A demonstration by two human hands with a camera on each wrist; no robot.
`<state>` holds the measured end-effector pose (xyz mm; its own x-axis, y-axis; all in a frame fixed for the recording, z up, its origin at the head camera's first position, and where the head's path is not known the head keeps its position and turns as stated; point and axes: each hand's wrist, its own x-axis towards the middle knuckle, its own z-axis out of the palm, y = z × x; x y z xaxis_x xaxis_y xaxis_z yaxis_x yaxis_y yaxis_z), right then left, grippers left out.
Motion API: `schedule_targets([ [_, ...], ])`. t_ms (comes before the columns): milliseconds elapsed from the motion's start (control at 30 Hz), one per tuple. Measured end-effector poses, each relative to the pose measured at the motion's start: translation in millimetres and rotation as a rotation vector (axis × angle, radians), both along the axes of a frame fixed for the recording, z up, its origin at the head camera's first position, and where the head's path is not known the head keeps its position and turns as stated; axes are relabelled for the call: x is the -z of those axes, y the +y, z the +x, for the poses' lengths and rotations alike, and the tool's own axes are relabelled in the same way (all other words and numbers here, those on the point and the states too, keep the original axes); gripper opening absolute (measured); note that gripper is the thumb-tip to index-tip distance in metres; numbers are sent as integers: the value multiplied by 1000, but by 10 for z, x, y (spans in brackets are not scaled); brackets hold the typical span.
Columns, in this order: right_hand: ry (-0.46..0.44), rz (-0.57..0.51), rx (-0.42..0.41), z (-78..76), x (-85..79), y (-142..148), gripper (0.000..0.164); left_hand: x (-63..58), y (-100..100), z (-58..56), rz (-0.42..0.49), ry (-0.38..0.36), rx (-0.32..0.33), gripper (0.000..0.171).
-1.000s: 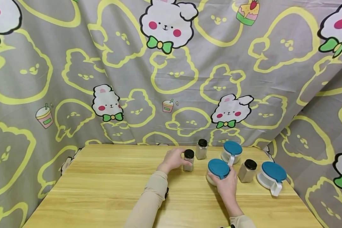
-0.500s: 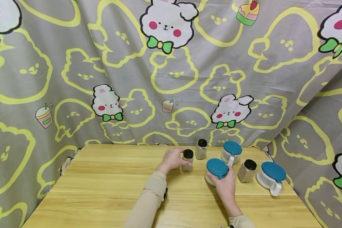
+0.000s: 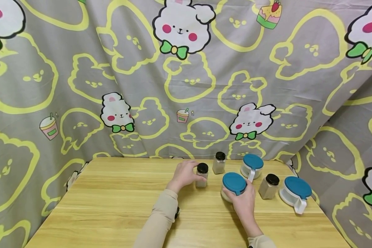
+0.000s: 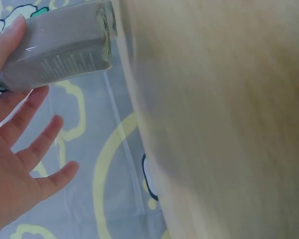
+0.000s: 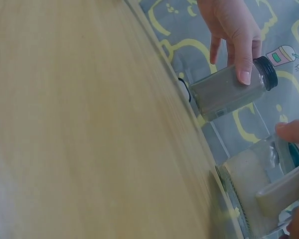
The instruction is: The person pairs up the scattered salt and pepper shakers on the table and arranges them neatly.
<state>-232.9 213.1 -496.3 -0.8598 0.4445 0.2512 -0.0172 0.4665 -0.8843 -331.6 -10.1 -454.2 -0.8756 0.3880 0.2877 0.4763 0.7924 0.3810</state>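
In the head view my left hand [image 3: 183, 175] pinches a small square spice jar [image 3: 202, 168] with a black lid, between thumb and fingers. The left wrist view has the spice jar [image 4: 60, 45] filled with grey-brown powder, its other fingers spread below. My right hand [image 3: 245, 201] grips a round glass seasoning jar [image 3: 234, 182] with a blue lid, just right of the spice jar. The right wrist view catches the seasoning jar's pale contents and white handle [image 5: 284, 191]. Both jars stand upright on or very close to the tabletop.
Behind stand another black-lidded spice jar [image 3: 219, 163] and a blue-lidded seasoning jar [image 3: 252, 167]. Further right are a third spice jar [image 3: 268, 187] and a third seasoning jar [image 3: 296, 191]. The wooden table [image 3: 111, 206] meets a patterned curtain [image 3: 155, 82] at its back edge.
Both hands have shifted slightly left, each with its jar in its grasp. The other jars have stayed where they were.
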Motion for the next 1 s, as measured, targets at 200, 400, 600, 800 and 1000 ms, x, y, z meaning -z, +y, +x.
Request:
schedule_targets([
  [200, 11, 3, -16, 2, -22, -55, 100, -26, -61, 30, 8, 23, -1, 75],
  [400, -7, 8, -37, -1, -36, -121, 97, -30, -137, 58, 2, 50, -21, 75],
  [600, -4, 0, -46, -22, -26, -206, 95, -33, -219, 101, 28, 46, -44, 75],
  [800, 5, -28, -54, -47, -45, -321, 95, -35, -293, 137, 29, 56, -60, 73],
  [1000, 10, -45, -61, -74, -69, -436, 94, -29, -364, 170, 58, 69, -67, 73],
])
